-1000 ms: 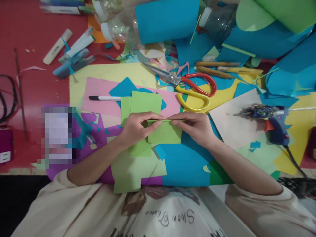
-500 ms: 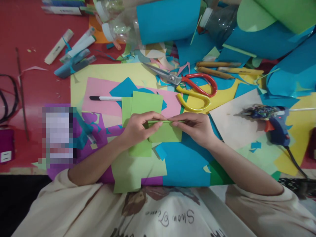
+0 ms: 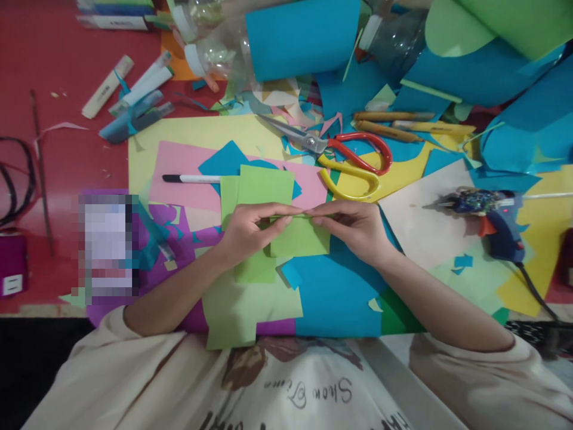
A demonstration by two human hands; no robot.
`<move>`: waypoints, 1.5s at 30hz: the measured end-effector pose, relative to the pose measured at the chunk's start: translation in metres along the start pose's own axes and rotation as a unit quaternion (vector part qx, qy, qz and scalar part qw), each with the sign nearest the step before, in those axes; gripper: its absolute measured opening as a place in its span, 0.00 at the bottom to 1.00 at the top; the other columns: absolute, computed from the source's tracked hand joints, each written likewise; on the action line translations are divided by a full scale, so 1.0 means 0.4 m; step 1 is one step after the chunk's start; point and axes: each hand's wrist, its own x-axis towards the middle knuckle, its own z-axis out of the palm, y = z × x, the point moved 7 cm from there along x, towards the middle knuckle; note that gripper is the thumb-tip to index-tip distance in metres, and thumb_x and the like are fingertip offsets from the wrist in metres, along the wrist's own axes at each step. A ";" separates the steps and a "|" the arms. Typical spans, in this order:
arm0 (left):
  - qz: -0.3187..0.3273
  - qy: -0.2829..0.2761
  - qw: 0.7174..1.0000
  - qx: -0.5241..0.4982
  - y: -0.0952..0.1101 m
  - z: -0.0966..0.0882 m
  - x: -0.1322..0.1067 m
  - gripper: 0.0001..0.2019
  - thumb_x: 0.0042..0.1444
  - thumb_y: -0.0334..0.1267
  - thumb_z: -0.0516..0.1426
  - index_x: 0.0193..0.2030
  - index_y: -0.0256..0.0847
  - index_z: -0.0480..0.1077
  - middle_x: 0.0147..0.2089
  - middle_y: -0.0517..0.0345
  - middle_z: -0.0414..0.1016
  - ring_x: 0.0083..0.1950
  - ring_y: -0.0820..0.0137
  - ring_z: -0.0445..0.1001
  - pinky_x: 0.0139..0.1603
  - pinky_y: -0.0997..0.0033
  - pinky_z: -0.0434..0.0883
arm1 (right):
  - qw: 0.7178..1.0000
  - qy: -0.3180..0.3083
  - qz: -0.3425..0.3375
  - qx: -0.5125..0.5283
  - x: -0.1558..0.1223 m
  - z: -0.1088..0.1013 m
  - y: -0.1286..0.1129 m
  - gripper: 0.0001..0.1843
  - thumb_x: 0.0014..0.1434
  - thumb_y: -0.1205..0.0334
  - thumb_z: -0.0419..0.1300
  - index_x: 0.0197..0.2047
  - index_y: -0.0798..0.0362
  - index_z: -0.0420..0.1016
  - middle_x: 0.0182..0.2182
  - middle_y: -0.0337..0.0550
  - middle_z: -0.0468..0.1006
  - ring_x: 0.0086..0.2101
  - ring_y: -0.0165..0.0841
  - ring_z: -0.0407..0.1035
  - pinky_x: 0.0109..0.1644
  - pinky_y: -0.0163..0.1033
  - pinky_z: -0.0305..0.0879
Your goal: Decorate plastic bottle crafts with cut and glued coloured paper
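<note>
A piece of green paper [image 3: 301, 237] is pinched along its upper edge between both hands, and that edge looks folded or rolled into a narrow strip. My left hand [image 3: 257, 230] grips the left part of the edge with thumb and fingers. On the right part, my right hand [image 3: 351, 230] pinches the same way, its fingertips almost meeting those of the left. Beyond the hands lie more green paper pieces [image 3: 266, 184] over pink paper [image 3: 183, 158]. A black-capped marker [image 3: 192, 178] rests at their left, partly covered by the green paper.
Scissors [image 3: 313, 142] with red and yellow handles lie open past the hands. On the right is a blue glue gun [image 3: 505, 236] with a cord. Plastic bottles [image 3: 219, 57], brown pencil-like sticks [image 3: 389, 130], markers [image 3: 107, 86] and paper scraps crowd the far side. A blurred phone-like object [image 3: 107, 245] lies left.
The fingers have shifted slightly along the green paper's upper edge, and less of the narrow folded strip shows between them. The hands otherwise stay in place.
</note>
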 end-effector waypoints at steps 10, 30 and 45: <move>0.020 0.019 1.000 0.014 0.005 -0.008 -0.003 0.09 0.57 0.34 0.59 0.40 0.40 0.82 0.37 0.54 0.84 0.18 0.83 0.63 0.16 0.82 0.57 | 0.998 0.019 0.055 -0.032 0.002 -0.008 0.010 0.16 0.53 0.46 0.67 0.32 0.50 0.84 0.26 0.41 0.83 0.24 0.28 0.71 0.25 0.32 0.67; -0.024 -0.021 0.998 0.048 -0.005 0.002 -0.002 0.14 0.60 0.48 0.58 0.38 0.41 0.81 0.37 0.56 0.84 0.25 0.77 0.74 0.20 0.80 0.62 | 0.995 -0.007 -0.003 -0.104 -0.007 -0.001 0.001 0.21 0.59 0.41 0.60 0.32 0.49 0.83 0.24 0.41 0.81 0.23 0.31 0.72 0.24 0.35 0.66; 0.011 -0.014 0.997 0.075 0.001 0.005 -0.006 0.15 0.60 0.50 0.59 0.38 0.40 0.79 0.38 0.55 0.84 0.37 0.71 0.82 0.37 0.79 0.75 | 0.993 -0.013 -0.001 -0.117 -0.014 0.010 -0.001 0.13 0.59 0.50 0.63 0.35 0.49 0.84 0.30 0.43 0.83 0.26 0.31 0.72 0.23 0.35 0.65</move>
